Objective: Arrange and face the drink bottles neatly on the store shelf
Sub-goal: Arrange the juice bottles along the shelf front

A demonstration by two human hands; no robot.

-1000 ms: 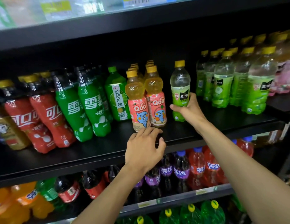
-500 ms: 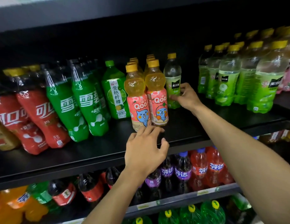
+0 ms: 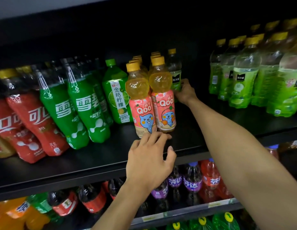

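Observation:
My right hand (image 3: pixel 185 92) grips the lower part of a pale green juice bottle (image 3: pixel 174 70) with a yellow cap, deep on the black shelf (image 3: pixel 94 156) behind the right Qoo row. Two rows of orange Qoo bottles stand in front of it; the front pair are the left Qoo bottle (image 3: pixel 141 103) and the right Qoo bottle (image 3: pixel 163 97), labels facing out. My left hand (image 3: pixel 149 161) hovers over the shelf's front edge with spread fingers, fingertips just below the front Qoo bottles, holding nothing.
Green Sprite bottles (image 3: pixel 84 105) and red cola bottles (image 3: pixel 33 123) lean at the left, beside a green lemon drink (image 3: pixel 116 95). Several pale green juice bottles (image 3: pixel 244 80) stand at the right. A bare stretch of shelf separates them from the Qoo rows. The lower shelf (image 3: pixel 186 213) holds Fanta bottles.
My right hand has pushed the pale green bottle from the shelf's front toward the back, behind the Qoo row. My left hand stayed near the front Qoo bottles.

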